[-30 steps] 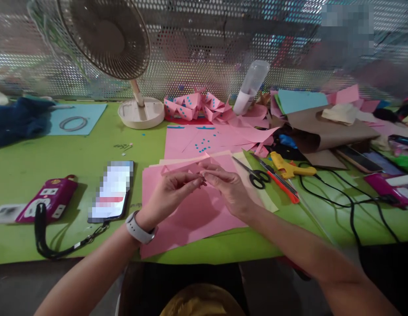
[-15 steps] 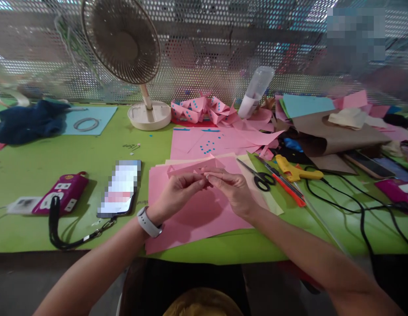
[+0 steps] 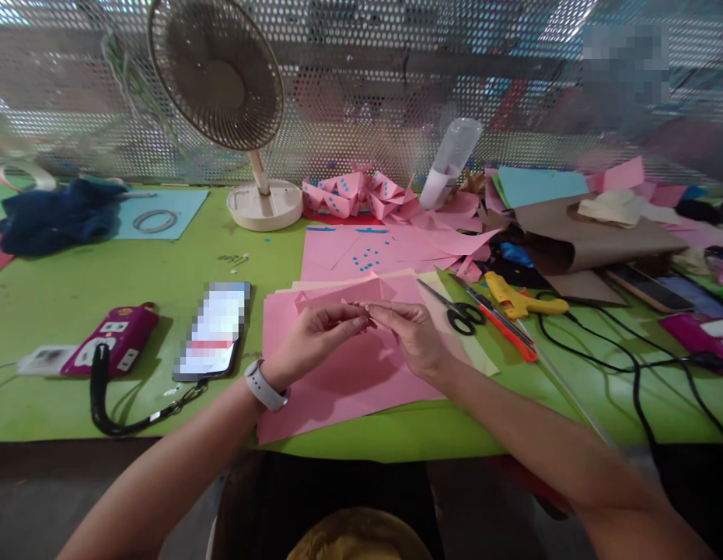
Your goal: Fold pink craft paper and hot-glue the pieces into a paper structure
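Note:
My left hand (image 3: 323, 334) and my right hand (image 3: 409, 330) meet over the middle of a pink paper sheet (image 3: 350, 389). Both are closed in a pinch, with thumbs and fingertips touching or almost touching. Whatever lies between the fingertips is too small and too hidden to name; a tiny pale spot shows there. Just behind the fingers is a folded pink paper piece (image 3: 320, 296) with raised flaps; my hands cover part of it, and I cannot tell whether they touch it. Black-handled scissors (image 3: 465, 318) lie to the right of my right hand.
On the right are a red utility knife (image 3: 513, 334), a yellow glue gun (image 3: 525, 299) and black cables (image 3: 606, 362). A phone (image 3: 213, 330) and purple power strip (image 3: 113, 338) sit left. Behind stand a fan (image 3: 265, 206), pink paper shapes (image 3: 347, 194) and a bottle (image 3: 452, 163).
The fingertips of my right hand have shifted slightly, uncovering a pale spot at the pinch. My left hand stays nearly in place. The view has moved a little.

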The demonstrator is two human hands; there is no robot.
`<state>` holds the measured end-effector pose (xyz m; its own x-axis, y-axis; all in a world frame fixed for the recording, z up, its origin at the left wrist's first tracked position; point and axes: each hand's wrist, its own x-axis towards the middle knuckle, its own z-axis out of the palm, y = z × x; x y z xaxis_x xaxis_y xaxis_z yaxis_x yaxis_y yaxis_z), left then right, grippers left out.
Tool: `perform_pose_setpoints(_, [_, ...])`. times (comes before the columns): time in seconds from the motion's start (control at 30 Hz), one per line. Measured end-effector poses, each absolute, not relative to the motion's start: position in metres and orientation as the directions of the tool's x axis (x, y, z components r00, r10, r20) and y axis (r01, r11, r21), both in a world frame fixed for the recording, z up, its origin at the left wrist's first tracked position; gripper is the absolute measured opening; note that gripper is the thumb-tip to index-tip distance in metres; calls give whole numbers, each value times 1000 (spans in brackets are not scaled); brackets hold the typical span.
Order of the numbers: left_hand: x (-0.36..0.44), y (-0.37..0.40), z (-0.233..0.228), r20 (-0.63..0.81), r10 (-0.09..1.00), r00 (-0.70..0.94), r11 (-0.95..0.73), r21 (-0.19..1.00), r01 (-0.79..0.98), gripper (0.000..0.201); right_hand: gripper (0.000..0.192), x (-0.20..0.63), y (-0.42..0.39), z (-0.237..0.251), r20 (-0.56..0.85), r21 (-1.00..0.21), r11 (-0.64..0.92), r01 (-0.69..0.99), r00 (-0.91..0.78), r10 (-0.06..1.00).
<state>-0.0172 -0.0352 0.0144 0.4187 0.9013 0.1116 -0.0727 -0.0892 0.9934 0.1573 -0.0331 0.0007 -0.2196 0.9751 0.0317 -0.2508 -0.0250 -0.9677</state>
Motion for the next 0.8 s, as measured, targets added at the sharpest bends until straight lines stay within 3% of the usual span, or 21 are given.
perform_pose_setpoints(0.4, [-17, -34, 11, 89, 928, 361, -93, 996, -7, 23, 27, 158, -36, -3, -6, -991, -38, -124, -247, 969])
perform_pose_setpoints(0.57, [-23, -33, 23, 131, 932, 339, -147, 989, 21, 22, 24, 159, -33, 4, 132, -985, 100, -142, -241, 962])
perform_pose_setpoints(0.7, [-42, -24, 40, 195, 974, 111, -207, 972, 108, 20, 21, 166, -23, 28, 220, -968, 194, -156, -166, 961])
perform_pose_setpoints(0.8, [-59, -16, 53, 250, 968, -14, -245, 959, 145, 20, 25, 189, -19, 54, 215, -973, 191, -129, -214, 953])
